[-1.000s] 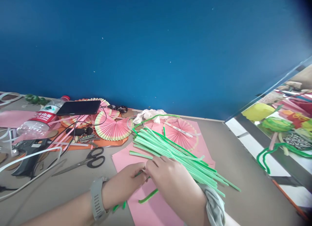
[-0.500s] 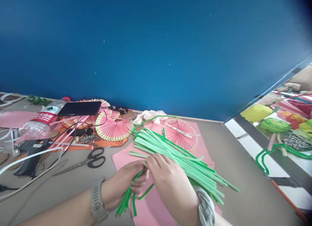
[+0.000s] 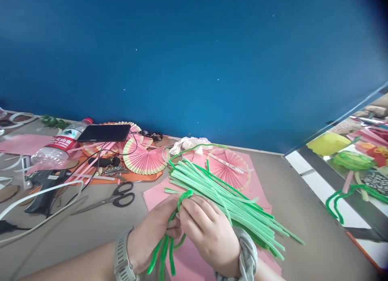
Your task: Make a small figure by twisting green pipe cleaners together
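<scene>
Dark green pipe cleaners hang down in a small bunch from my left hand, whose fingers are closed round them. My right hand pinches the same bunch near its top, close against the left fingertips. A bent green end curls up above both hands. Just beyond lies a big pile of light green pipe cleaners on pink paper. The fingertips of both hands partly hide where the stems meet.
Scissors, a black glue gun with its cord, a plastic bottle and a phone lie to the left. Folded pink paper fans and a white marker are farther back, before a blue panel.
The bunch's top has come up as a bent green end above my fingers. My right hand has turned and closed in against the left. The view has shifted slightly.
</scene>
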Demonstrator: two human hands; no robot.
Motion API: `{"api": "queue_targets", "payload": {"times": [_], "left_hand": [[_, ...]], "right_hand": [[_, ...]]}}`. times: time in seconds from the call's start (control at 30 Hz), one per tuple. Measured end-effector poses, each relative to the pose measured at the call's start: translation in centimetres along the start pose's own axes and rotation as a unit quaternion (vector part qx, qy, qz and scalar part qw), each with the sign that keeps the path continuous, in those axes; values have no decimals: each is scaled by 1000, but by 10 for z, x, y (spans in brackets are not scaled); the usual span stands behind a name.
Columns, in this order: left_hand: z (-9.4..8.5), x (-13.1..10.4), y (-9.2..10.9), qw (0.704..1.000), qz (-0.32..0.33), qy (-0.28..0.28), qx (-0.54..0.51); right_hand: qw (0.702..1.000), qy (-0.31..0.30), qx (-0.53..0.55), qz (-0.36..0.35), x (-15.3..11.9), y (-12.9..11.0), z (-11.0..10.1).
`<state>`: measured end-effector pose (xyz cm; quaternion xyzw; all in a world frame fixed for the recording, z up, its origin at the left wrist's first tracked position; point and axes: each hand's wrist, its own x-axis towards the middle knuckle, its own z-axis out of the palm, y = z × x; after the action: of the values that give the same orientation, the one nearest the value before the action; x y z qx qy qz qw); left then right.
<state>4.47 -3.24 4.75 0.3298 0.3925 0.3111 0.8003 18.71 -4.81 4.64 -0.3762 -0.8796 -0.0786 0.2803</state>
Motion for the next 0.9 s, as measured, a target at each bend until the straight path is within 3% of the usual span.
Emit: {"api": "queue_targets", "payload": {"times": [0.17,0.33,0.4,0.47,0.53,0.57,0.7,0.9], "left_hand": [[-2,4,3,998,55,13,-42],[-13,6,17,992,115,49,-1],[-13,3,19,990,130,52,32],[-10,0,19,986,141,49,69],[-7,-3,16,979,151,46,126],[-5,-4,15,973,154,47,165],[-4,-4,10,951,145,49,268],[-8,-3,7,978,116,-36,173]], "right_hand": [[997,59,42,13,-5,-3,-5],[982,40,132,128,-1,-6,-8],[956,15,204,212,4,-4,-10],[900,-39,315,299,8,-2,-11],[845,-90,393,353,9,-2,-11],[837,-100,396,363,8,-2,-10],[858,-83,352,365,6,-3,-8],[874,-95,335,340,8,0,-13]]}}
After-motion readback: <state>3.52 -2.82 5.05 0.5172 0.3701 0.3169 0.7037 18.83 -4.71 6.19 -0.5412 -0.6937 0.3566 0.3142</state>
